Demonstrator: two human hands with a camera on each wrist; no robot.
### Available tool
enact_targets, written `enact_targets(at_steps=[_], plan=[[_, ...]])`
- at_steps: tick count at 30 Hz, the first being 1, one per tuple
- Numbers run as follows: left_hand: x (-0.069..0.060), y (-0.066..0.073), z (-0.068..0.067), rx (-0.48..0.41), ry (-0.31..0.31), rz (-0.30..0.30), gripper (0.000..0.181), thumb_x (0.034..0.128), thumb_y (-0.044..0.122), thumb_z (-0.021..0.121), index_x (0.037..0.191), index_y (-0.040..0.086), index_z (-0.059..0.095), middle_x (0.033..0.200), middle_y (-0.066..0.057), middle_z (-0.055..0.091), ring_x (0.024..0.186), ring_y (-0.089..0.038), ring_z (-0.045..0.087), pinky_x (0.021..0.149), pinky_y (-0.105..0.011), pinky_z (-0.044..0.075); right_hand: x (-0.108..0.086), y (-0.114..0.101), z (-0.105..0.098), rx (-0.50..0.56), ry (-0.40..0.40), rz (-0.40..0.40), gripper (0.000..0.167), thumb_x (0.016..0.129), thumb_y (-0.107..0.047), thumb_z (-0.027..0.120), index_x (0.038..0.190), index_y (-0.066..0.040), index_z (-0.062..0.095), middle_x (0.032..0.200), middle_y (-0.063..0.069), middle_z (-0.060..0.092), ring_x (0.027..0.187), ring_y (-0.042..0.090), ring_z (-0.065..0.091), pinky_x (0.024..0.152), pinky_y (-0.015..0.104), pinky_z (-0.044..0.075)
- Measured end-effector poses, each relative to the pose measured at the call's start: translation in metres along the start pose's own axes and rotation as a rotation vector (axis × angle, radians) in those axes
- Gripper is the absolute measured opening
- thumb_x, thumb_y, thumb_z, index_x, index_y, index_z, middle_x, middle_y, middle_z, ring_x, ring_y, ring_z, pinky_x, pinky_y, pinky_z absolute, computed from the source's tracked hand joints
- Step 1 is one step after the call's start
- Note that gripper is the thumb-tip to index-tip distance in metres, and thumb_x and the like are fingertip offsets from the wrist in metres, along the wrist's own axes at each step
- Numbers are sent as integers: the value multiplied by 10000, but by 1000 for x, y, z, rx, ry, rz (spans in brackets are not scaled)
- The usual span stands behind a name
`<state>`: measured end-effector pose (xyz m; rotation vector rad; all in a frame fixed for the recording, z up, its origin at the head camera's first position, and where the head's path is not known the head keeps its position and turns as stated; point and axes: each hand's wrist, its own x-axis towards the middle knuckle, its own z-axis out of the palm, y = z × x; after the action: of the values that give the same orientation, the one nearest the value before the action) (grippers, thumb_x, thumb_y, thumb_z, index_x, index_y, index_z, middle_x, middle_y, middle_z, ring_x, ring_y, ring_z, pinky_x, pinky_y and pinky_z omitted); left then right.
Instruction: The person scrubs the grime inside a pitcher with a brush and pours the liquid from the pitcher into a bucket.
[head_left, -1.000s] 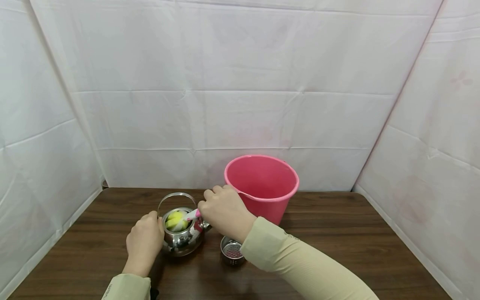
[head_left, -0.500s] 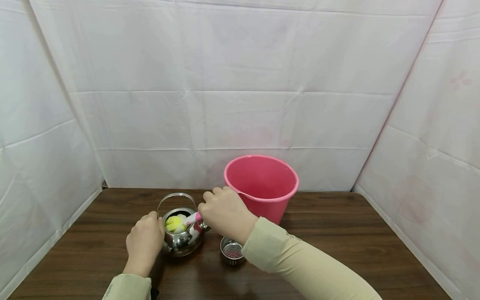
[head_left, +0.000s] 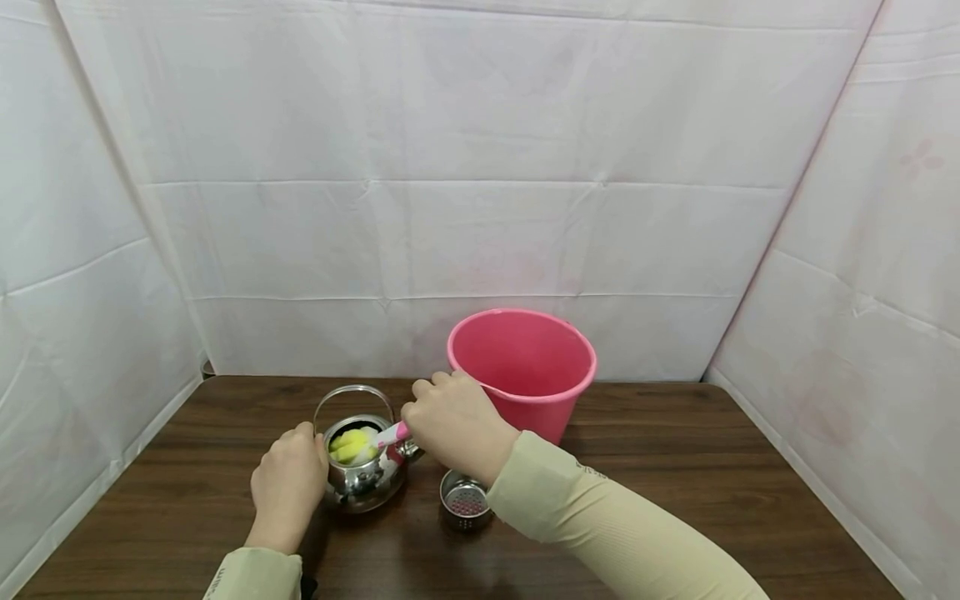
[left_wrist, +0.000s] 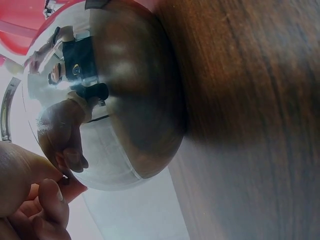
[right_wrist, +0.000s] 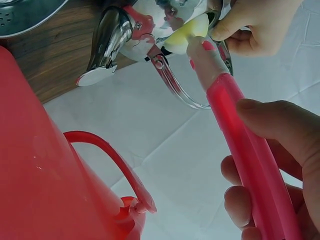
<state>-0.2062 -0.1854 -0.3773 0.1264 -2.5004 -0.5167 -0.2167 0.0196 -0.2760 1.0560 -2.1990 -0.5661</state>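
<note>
Polished steel kettle (head_left: 366,490) on the wooden desk (head_left: 675,500), its mouth uncovered and its hoop handle (head_left: 352,388) raised. The grip of the left hand (head_left: 291,479) pinches the kettle near the foot of that handle; whether it takes rim or handle cannot be told. This hold probably steadies the round body against the brush (right_wrist: 245,145). The right hand (head_left: 461,425) has its grip wrapped around the brush's pink shaft, which slants so that the yellow-and-white sponge head (head_left: 352,444) sits within the mouth, presumably to reach the inner wall. A perforated strainer (head_left: 467,522) stands near the kettle, likely set aside to free the opening. Behind the right hand stands a pink bucket (head_left: 542,417).
</note>
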Motion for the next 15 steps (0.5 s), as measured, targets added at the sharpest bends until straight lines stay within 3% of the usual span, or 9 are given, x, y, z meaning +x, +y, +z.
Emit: enact_targets(at_steps=[15], plan=[[0,-1,0,0,7,9,168,892,63,564,884,-103,589,728,-250,601,634,-476,611,475,-536,466,0,-1,1,6,-17,39,53,815,-211,708,825,-257,731,700,-43,601,614,148,552,517,238,435]])
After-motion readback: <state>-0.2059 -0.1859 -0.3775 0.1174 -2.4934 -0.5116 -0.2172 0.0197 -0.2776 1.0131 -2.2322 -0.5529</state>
